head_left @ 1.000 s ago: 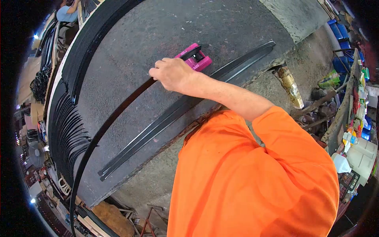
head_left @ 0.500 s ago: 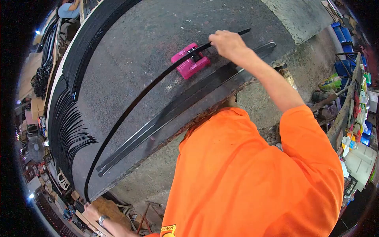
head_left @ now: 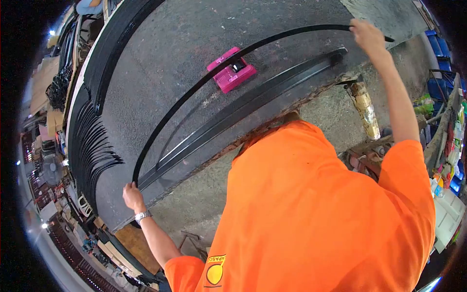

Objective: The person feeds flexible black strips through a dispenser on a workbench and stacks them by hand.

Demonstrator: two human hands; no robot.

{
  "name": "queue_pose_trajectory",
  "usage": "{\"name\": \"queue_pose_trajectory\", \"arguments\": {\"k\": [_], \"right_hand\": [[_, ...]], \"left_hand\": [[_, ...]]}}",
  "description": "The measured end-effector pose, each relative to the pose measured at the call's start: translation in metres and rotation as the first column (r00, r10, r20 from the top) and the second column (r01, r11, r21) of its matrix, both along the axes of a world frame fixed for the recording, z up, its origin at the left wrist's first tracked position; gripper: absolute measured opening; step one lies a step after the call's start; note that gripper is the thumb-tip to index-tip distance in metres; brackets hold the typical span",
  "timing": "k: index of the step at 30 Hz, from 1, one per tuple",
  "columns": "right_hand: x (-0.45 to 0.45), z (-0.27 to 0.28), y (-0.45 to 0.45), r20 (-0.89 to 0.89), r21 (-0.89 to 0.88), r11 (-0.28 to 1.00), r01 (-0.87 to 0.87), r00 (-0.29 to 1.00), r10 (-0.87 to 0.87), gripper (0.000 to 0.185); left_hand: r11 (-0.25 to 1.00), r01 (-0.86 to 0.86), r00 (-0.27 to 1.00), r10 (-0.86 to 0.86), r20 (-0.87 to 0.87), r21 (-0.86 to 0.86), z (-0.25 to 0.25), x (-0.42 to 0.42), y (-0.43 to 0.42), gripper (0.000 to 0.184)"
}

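A long, thin black strip (head_left: 170, 111) arches over the dark tabletop (head_left: 146, 63), bent between my two hands. My left hand (head_left: 132, 196) is closed on its near-left end, by the table's front edge. Toward the far right, my right hand (head_left: 368, 37) pinches the strip close to its other end, and a short tip sticks out beyond the fingers. Beneath the arch sits a pink plastic object (head_left: 228, 80) with a black part in its middle; its kind is unclear. Flat dark strips (head_left: 228, 114) lie along the table's front edge.
Many black strips (head_left: 92, 141) are piled along the table's left side, their near ends fanned out. A foil-wrapped post (head_left: 364, 109) stands below the front edge. Blue containers (head_left: 438, 46) are at the right. Part of another person (head_left: 89, 7) shows at the top left.
My right hand has moved right and slightly up with the strip. My left hand has risen from below the table corner to the front edge, and the strip now arches more widely.
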State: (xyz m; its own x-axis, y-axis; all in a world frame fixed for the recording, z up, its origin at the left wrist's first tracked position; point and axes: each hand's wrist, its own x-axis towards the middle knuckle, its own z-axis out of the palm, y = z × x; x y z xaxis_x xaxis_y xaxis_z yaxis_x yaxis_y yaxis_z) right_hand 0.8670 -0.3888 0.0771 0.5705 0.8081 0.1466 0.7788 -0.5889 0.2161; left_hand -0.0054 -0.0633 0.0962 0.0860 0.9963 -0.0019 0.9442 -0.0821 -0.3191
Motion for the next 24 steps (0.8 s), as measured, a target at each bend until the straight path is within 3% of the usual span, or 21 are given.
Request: {"name": "queue_pose_trajectory", "arguments": {"k": [5, 8, 11, 12, 14, 15, 19, 20, 21, 24], "right_hand": [[0.07, 0.018, -0.073, 0.01, 0.013, 0.999, 0.039, 0.999, -0.039, 0.018], [0.095, 0.033, -0.114, 0.048, -0.023, 0.982, 0.188, 0.981, -0.187, 0.023], [0.144, 0.032, -0.172, 0.104, -0.004, 0.97, 0.244, 0.965, -0.242, 0.028], [0.14, 0.052, -0.176, 0.053, -0.13, 0.916, 0.38, 0.925, -0.377, 0.03], [0.167, 0.048, -0.222, 0.15, -0.046, 0.927, 0.371, 0.92, -0.361, 0.035], [0.168, 0.057, -0.235, 0.232, -0.125, 0.881, 0.457, 0.876, -0.422, 0.038], [0.203, 0.067, -0.318, 0.278, -0.093, 0.749, 0.656, 0.74, -0.613, 0.044], [0.237, 0.059, -0.369, 0.384, -0.034, 0.889, 0.456, 0.827, -0.41, 0.04], [0.128, 0.124, -0.283, 0.343, -0.025, 0.856, 0.516, 0.809, -0.478, 0.027], [0.123, 0.148, -0.321, 0.309, 0.013, 0.737, 0.675, 0.699, -0.645, 0.023]], "left_hand": [[0.977, 0.211, 0.977, -0.21, 0.021, -0.018, -0.008, 0.08, -0.019, 0.022], [0.933, 0.359, 0.925, -0.36, 0.12, 0.031, -0.014, 0.124, -0.028, 0.021], [0.917, 0.398, 0.91, -0.39, 0.143, -0.036, -0.013, 0.178, -0.033, 0.02], [0.902, 0.43, 0.893, -0.418, 0.168, -0.041, -0.012, 0.196, -0.034, 0.019], [0.881, 0.468, 0.871, -0.445, 0.209, -0.071, -0.012, 0.232, -0.035, 0.019], [0.869, 0.487, 0.858, -0.458, 0.231, -0.085, -0.012, 0.25, -0.035, 0.019], [0.792, 0.598, 0.787, -0.552, 0.277, -0.123, -0.014, 0.32, -0.031, 0.02], [0.758, 0.642, 0.749, -0.59, 0.302, -0.111, -0.015, 0.335, -0.029, 0.02], [0.723, 0.684, 0.708, -0.626, 0.325, -0.098, -0.017, 0.35, -0.028, 0.02], [0.678, 0.722, 0.679, -0.658, 0.325, -0.135, -0.011, 0.403, -0.029, 0.02]]}}
